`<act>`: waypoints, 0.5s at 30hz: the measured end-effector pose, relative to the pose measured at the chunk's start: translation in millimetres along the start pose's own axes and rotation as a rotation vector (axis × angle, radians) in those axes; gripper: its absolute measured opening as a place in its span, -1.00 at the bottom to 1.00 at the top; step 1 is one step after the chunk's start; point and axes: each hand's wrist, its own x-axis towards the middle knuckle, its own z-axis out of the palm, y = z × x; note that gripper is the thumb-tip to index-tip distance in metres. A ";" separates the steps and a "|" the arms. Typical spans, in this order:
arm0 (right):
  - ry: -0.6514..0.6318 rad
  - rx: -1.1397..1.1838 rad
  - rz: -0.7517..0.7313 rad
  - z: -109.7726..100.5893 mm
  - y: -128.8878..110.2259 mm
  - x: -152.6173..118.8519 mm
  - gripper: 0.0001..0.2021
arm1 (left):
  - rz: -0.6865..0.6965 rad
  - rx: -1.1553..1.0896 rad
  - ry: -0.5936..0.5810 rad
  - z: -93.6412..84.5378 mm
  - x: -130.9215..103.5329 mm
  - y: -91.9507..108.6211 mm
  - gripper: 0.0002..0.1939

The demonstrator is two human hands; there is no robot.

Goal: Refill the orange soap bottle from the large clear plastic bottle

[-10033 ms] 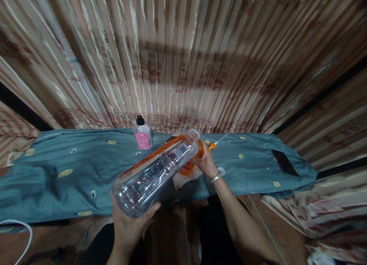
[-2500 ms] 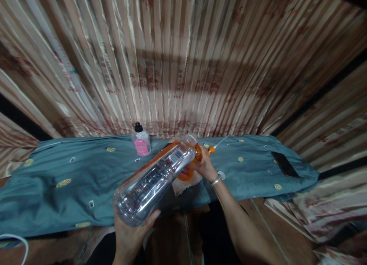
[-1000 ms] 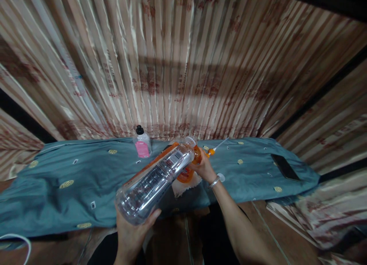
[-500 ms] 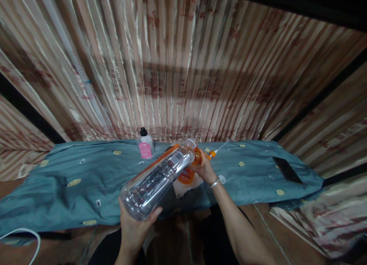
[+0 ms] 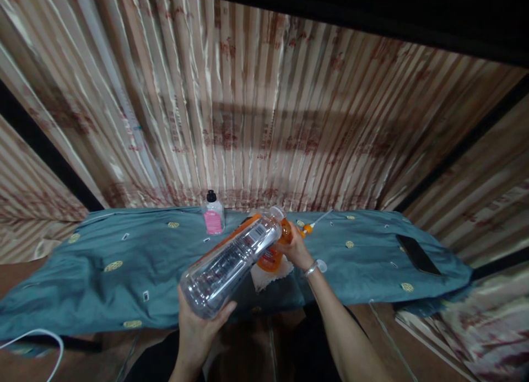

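Note:
My left hand (image 5: 200, 327) is wrapped round the base of a large clear plastic bottle (image 5: 229, 263), which tilts with its mouth up and to the right. The bottle's neck overlaps an orange bottle (image 5: 270, 259), gripped near its top by my right hand (image 5: 296, 247). Whether the two mouths touch, I cannot tell. Beneath the orange bottle lies a pale cloth (image 5: 268, 279) with a scalloped edge. To the right of my right hand rests an orange pump top (image 5: 308, 228) with a clear tube. A small round clear cap (image 5: 322, 266) lies by my right wrist.
A clear bottle with a pink label and black cap (image 5: 214, 219) stands at the back left. A dark phone (image 5: 417, 254) lies at the right on the teal patterned cloth (image 5: 363, 272). Behind rises a striped curtain (image 5: 264, 123). A white cable (image 5: 58, 343) loops at lower left.
The whole view has shifted slightly, so everything appears a little lower. Both hands keep their holds, and the clear bottle stays tilted much as before.

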 end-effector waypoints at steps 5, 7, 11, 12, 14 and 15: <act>-0.025 0.017 -0.008 1.0 -1.4 -0.3 -0.35 | -0.009 0.035 -0.012 -1.7 0.3 6.4 -0.07; -0.030 0.024 -0.011 1.3 -1.5 -0.4 -0.37 | 0.008 0.052 -0.037 -3.0 1.9 8.0 -0.10; -0.027 0.024 -0.041 0.5 -0.1 -1.1 -0.37 | 0.036 0.044 -0.020 -3.3 3.7 9.3 -0.20; -0.030 0.023 -0.052 0.1 0.4 -1.3 -0.37 | 0.045 0.041 -0.003 -3.8 4.6 8.7 -0.22; -0.038 0.026 -0.072 -0.9 1.4 -1.5 -0.39 | 0.062 0.071 -0.018 -6.0 8.1 6.1 -0.24; -0.043 0.030 -0.079 -1.4 1.8 -1.6 -0.40 | 0.070 0.100 -0.044 -7.5 10.5 4.4 -0.27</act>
